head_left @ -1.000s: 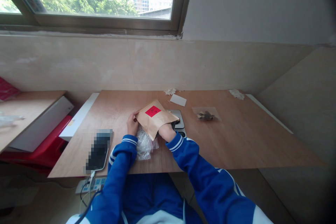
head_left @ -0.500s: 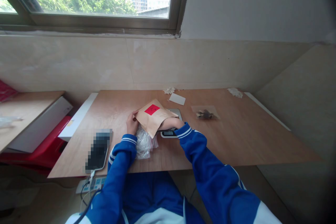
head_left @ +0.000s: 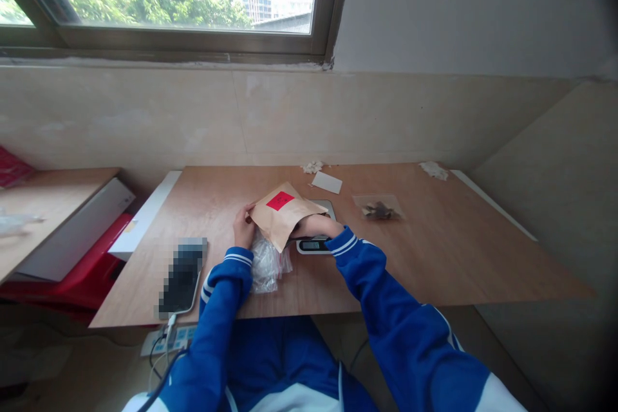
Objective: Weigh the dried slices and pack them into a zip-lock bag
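Observation:
A brown paper bag (head_left: 270, 219) with a red label lies tilted over the table, its mouth facing right. My left hand (head_left: 244, 226) grips the bag's closed left end between thumb and fingers. Through the mouth reaches my right hand (head_left: 316, 226); its fingers are hidden inside the bag. Behind and under the bag sits a small digital scale (head_left: 311, 246), with part of its display showing. A heap of clear plastic bags (head_left: 265, 267) lies beneath the bag, near my left wrist.
Right of the scale lies a clear bag of dark pieces (head_left: 379, 209). A white card (head_left: 327, 182) and pale scraps (head_left: 313, 167) lie at the back, more scraps (head_left: 434, 170) at back right. A phone (head_left: 183, 277) with a cable lies at the left.
My right hand and forearm have shifted slightly right, with the hand still in the bag's mouth. More of the scale's display shows. The left hand keeps its hold.

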Motion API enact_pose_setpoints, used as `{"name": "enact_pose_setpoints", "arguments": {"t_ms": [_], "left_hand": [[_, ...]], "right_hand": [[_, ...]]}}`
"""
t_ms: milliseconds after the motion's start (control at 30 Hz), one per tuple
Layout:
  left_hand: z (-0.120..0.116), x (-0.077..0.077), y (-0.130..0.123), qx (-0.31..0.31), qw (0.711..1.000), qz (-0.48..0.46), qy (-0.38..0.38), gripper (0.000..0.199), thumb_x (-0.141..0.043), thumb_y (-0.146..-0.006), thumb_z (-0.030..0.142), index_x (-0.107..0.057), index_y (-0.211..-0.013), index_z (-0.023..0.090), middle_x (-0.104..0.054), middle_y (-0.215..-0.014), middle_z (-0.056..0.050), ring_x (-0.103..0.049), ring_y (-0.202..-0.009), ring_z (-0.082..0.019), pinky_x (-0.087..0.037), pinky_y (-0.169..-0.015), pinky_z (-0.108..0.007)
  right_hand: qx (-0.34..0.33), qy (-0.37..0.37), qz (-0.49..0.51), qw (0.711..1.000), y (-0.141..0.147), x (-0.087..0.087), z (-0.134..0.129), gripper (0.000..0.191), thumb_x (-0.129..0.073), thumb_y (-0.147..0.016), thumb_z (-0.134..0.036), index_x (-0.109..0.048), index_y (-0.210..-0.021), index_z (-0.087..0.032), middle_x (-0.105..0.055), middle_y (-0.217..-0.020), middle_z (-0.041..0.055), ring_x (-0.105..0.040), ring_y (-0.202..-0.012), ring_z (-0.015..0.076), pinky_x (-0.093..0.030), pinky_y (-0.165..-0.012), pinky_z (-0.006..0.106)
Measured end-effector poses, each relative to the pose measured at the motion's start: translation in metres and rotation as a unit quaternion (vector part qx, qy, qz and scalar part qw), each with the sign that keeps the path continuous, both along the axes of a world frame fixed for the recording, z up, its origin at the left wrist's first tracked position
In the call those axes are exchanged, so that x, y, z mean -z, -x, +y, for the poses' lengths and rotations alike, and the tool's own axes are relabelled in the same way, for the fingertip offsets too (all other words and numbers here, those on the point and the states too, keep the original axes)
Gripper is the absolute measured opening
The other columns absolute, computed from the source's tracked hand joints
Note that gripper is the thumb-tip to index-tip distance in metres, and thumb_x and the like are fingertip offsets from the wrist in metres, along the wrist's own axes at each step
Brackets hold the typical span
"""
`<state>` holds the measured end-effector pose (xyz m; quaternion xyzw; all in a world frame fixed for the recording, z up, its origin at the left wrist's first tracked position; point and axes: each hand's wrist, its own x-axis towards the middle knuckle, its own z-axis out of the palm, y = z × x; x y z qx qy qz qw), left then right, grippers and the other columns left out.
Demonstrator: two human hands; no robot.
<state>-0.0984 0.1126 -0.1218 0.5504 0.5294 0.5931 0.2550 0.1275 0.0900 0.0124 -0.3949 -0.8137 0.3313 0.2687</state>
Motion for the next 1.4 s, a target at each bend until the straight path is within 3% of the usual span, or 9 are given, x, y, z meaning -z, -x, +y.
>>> {"name": "enact_pose_setpoints", "arguments": {"t_ms": [100,300,633,800,933,1067,1133,1267,1400], "left_hand": [[0.0,0.0,0.0,0.007,1.0,-0.008,-0.004,0.032,-0.061,-0.075,0.021,-0.064,-0.107,0.019,-0.065,-0.115,-0.01,-0.06,-0.109,-0.024,-0.053,-0.086,-0.037],[0.002,0.003,0.001,0.017,1.0,-0.018,-0.002,0.034,-0.062,-0.074,0.021,-0.063,-0.107,0.02,-0.064,-0.116,-0.009,-0.06,-0.11,-0.024,-0.052,-0.089,-0.039],[0.002,0.003,0.002,0.019,1.0,-0.014,0.002,0.035,-0.061,-0.074,0.02,-0.062,-0.11,0.019,-0.066,-0.115,-0.009,-0.061,-0.108,-0.023,-0.052,-0.092,-0.04],[0.002,0.003,0.002,0.01,1.0,-0.005,0.007,0.036,-0.061,-0.075,0.019,-0.063,-0.111,0.02,-0.066,-0.114,-0.008,-0.062,-0.107,-0.023,-0.051,-0.092,-0.039],[0.003,0.006,0.003,0.003,1.0,0.004,0.002,0.038,-0.059,-0.075,0.017,-0.064,-0.112,0.02,-0.065,-0.116,-0.009,-0.061,-0.108,-0.024,-0.051,-0.093,-0.04],[0.005,0.01,0.005,-0.004,1.0,0.016,0.002,0.041,-0.055,-0.073,0.012,-0.065,-0.112,0.02,-0.066,-0.114,-0.009,-0.062,-0.106,-0.024,-0.05,-0.093,-0.041],[0.006,0.012,0.006,-0.008,1.0,0.02,0.006,0.042,-0.053,-0.072,0.01,-0.065,-0.111,0.02,-0.067,-0.112,-0.008,-0.062,-0.104,-0.024,-0.051,-0.093,-0.041],[0.007,0.014,0.006,-0.011,1.0,0.011,0.009,0.043,-0.054,-0.071,0.01,-0.064,-0.111,0.02,-0.066,-0.112,-0.008,-0.063,-0.102,-0.023,-0.052,-0.092,-0.04],[0.007,0.013,0.005,-0.007,1.0,0.01,0.006,0.042,-0.053,-0.071,0.011,-0.064,-0.111,0.02,-0.065,-0.115,-0.008,-0.062,-0.105,-0.023,-0.051,-0.093,-0.04]], "right_hand": [[-0.086,0.008,-0.051,0.995,-0.006,-0.012,0.002,0.043,-0.074,-0.07,-0.026,-0.07,-0.112,-0.023,-0.061,-0.132,0.0071,-0.051,-0.128,0.0296,-0.038,-0.109,0.038],[-0.121,0.016,-0.081,0.989,-0.006,-0.026,0.007,0.051,-0.069,-0.076,-0.028,-0.061,-0.125,-0.017,-0.057,-0.136,0.0099,-0.05,-0.129,0.0258,-0.038,-0.109,0.038],[-0.088,-0.047,-0.041,0.994,-0.011,-0.062,-0.012,0.017,-0.063,-0.087,-0.027,-0.073,-0.099,-0.018,-0.072,-0.102,0.0067,-0.066,-0.096,0.0207,-0.049,-0.087,0.032],[-0.002,-0.009,0.036,0.999,-0.037,-0.078,-0.025,0.026,-0.063,-0.086,-0.043,-0.074,-0.095,-0.021,-0.072,-0.099,0.0041,-0.066,-0.086,0.0177,-0.052,-0.079,0.029],[0.091,0.043,0.187,0.977,-0.073,-0.054,-0.024,0.034,-0.065,-0.082,-0.049,-0.072,-0.102,-0.022,-0.071,-0.106,0.0062,-0.067,-0.094,0.0203,-0.054,-0.084,0.033],[0.258,0.013,0.315,0.913,-0.104,-0.001,-0.009,0.038,-0.065,-0.081,-0.051,-0.068,-0.103,-0.02,-0.071,-0.107,0.0088,-0.067,-0.094,0.021,-0.052,-0.091,0.039],[0.293,0.011,0.285,0.912,-0.111,0.029,0.0,0.041,-0.069,-0.076,-0.052,-0.068,-0.1,-0.018,-0.071,-0.106,0.0111,-0.066,-0.098,0.0229,-0.049,-0.095,0.042],[0.297,0.016,0.241,0.924,-0.105,0.072,0.016,0.049,-0.069,-0.07,-0.059,-0.068,-0.093,-0.015,-0.071,-0.102,0.0142,-0.067,-0.093,0.0244,-0.051,-0.09,0.043],[0.239,0.004,0.184,0.953,-0.099,0.088,0.023,0.044,-0.066,-0.074,-0.058,-0.068,-0.089,-0.017,-0.071,-0.102,0.0128,-0.066,-0.098,0.0252,-0.05,-0.091,0.043]]}}
